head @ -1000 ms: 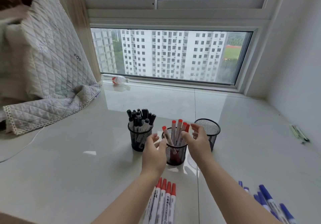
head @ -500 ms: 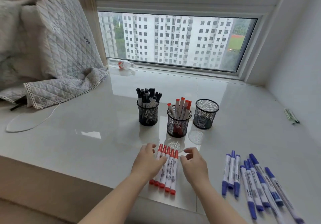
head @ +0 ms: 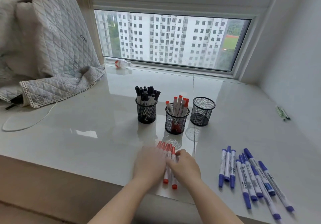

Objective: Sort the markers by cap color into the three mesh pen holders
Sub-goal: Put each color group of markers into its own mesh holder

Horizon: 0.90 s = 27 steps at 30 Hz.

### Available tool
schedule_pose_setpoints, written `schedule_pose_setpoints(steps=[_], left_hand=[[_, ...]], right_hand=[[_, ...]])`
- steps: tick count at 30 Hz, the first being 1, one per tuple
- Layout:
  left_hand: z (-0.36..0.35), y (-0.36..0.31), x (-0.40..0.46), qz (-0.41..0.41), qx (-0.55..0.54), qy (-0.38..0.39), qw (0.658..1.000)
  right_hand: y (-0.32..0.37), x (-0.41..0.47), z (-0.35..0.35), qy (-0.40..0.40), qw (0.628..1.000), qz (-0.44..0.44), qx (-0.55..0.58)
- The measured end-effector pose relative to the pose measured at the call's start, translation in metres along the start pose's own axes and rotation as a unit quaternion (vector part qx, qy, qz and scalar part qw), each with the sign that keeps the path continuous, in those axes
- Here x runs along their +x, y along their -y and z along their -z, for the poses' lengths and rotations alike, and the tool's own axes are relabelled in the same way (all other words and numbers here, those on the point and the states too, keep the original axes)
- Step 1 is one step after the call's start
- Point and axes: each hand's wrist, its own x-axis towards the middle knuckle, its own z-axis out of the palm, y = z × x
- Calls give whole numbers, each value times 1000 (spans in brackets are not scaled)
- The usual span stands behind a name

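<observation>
- Red-capped markers (head: 169, 164), loose row, lie side by side near the front edge of the worktop (head: 86, 133), between both hands
- Left hand (head: 150, 165): blurred, laid over the row's left side; whether its fingers grip cannot be told
- Right hand (head: 186, 167): fingers curled against the rightmost marker of the row
- Left holder (head: 146, 111): black mesh, packed with black-capped markers
- Middle holder (head: 176, 121): holds several red-capped markers, caps up
- Right holder (head: 202, 111): black mesh, just beside the middle one
- Blue-capped markers (head: 250, 175): loose, spread on the worktop right of the hands
- Quilted blanket (head: 43, 53): heaped at far left
</observation>
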Motion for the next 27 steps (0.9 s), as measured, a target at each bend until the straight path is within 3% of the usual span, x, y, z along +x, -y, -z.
schedule_pose_setpoints(steps=[7,13,19,27], left_hand=[[-1,5,3,18,12,-35,999],[9,5,7,22,61,-15,998],[15,6,10,12,82,8,997],[32,10,23,8,27,-25,999]], right_hand=[[1,3,-3,-17,997,13,-69],[1,3,-9,-68,992,16,-106],[-3,5,-6,-56,992,27,-113],[-15,8,9,-89,991,-10,101]])
